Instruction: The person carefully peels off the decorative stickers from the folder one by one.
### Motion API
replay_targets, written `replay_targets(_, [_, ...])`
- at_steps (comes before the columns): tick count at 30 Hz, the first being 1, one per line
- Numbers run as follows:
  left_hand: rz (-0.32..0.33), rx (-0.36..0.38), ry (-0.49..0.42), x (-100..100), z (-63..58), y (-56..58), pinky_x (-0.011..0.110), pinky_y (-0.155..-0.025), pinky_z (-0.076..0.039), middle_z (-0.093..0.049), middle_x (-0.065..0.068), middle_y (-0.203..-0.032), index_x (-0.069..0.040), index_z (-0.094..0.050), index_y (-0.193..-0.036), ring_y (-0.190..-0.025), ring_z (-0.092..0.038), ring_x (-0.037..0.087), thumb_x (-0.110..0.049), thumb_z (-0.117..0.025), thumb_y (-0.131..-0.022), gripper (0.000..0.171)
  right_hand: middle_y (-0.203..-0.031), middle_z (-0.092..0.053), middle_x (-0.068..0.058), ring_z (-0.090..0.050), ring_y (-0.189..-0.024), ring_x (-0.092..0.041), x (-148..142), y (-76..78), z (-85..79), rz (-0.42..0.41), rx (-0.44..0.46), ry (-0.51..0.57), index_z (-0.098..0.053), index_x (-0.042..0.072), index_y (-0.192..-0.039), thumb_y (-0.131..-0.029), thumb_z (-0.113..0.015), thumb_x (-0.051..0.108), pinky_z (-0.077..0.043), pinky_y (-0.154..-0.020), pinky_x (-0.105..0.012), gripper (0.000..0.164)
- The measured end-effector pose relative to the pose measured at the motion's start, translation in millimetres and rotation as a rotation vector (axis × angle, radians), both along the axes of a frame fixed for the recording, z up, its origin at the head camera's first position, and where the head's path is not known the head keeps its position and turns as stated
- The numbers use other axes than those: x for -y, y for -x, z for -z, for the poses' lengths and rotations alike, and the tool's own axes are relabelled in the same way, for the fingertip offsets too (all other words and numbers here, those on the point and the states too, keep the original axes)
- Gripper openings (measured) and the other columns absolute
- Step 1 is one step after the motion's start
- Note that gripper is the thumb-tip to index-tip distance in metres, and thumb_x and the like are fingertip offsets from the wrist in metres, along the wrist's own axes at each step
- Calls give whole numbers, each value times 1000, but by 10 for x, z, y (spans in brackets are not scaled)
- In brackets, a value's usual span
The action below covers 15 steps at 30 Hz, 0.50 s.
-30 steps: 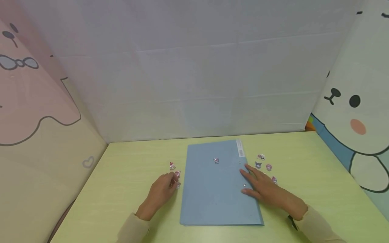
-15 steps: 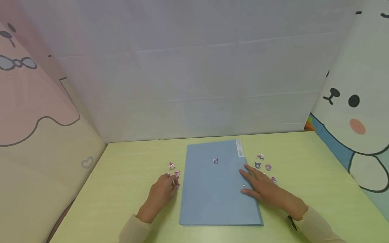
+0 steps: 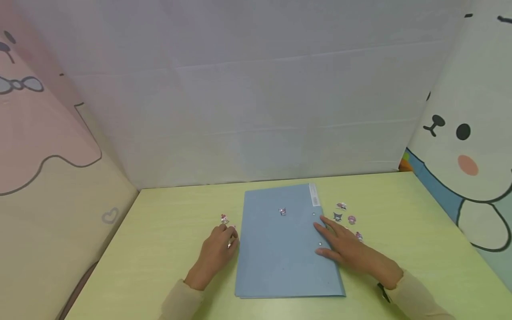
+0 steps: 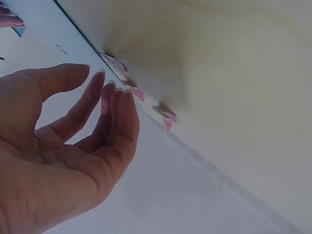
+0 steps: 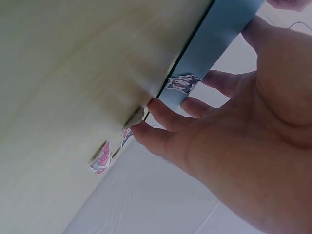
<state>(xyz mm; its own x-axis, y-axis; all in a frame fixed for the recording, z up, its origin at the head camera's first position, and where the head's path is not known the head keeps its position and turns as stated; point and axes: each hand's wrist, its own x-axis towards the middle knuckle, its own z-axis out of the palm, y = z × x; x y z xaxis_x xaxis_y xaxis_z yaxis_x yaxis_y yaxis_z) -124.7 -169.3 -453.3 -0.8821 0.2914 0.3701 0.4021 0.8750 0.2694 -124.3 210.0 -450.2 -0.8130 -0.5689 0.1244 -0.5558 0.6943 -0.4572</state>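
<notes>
A light blue folder (image 3: 280, 258) lies on the table, with one small cartoon-character sticker (image 3: 282, 211) on its upper half. My right hand (image 3: 344, 246) rests on the folder's right edge, fingers spread around two small round studs. Just left of the folder, my left hand (image 3: 218, 249) hovers low over the table with bent fingers. Its thumb and index finger stand apart with nothing between them in the left wrist view. A pink-and-white sticker (image 3: 224, 218) lies beyond that hand. Two more, including a pinkish sticker (image 4: 137, 92), are partly hidden by its fingers in the head view.
Several stickers lie right of the folder, among them a dark-eared one (image 3: 338, 217) and a pink one (image 3: 352, 219). A white label (image 3: 314, 194) marks the folder's top right corner. A pale curtain (image 3: 256, 146) hangs along the back edge of the yellow-green table (image 3: 168, 222).
My left hand has shifted slightly right towards the folder and now covers more of the nearby stickers. The right hand stays on the folder.
</notes>
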Motion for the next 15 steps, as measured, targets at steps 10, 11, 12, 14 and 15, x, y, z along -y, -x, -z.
replay_targets(10, [0, -20, -23, -98, 32, 124, 32, -58, -48, -55, 4, -82, -4, -68, -88, -77, -56, 21, -3, -73, -87, 6, -158, -35, -28, -38, -141, -50, 4, 8, 6, 3, 18, -2, -43, 0, -154, -102, -63, 39, -37, -106, -67, 68])
replay_targets(11, [-1, -18, -28, -109, 32, 136, 32, -58, -48, -56, 4, -82, -3, -67, -88, -77, -56, 21, -3, -73, -87, 6, -159, -35, -28, -38, -141, -50, 4, 7, 4, 3, 19, -2, -43, 0, -154, -102, -63, 39, -37, -107, -67, 68])
replay_targets(12, [-2, -14, -33, -120, 30, 147, 33, -58, -48, -56, 4, -82, -3, -67, -89, -77, -57, 21, -4, -72, -88, 5, -158, -35, -28, -38, -141, -50, 3, 5, 2, 4, 20, -2, -43, 0, -154, -102, -63, 39, -37, -106, -67, 68])
replay_targets(14, [-5, -5, -42, -143, 29, 173, 33, -58, -49, -57, 5, -82, -2, -67, -89, -78, -58, 22, -5, -72, -89, 6, -159, -35, -28, -38, -142, -50, 2, 3, -2, 4, 23, -2, -43, 0, -154, -102, -63, 39, -37, -107, -67, 68])
replay_targets(15, [-9, 3, -46, -157, 26, 183, 33, -59, -49, -58, 5, -82, -2, -67, -90, -78, -58, 22, -6, -71, -89, 6, -159, -35, -28, -38, -142, -50, 2, 2, -4, 4, 24, -2, -43, 0, -154, -102, -63, 39, -37, -106, -67, 68])
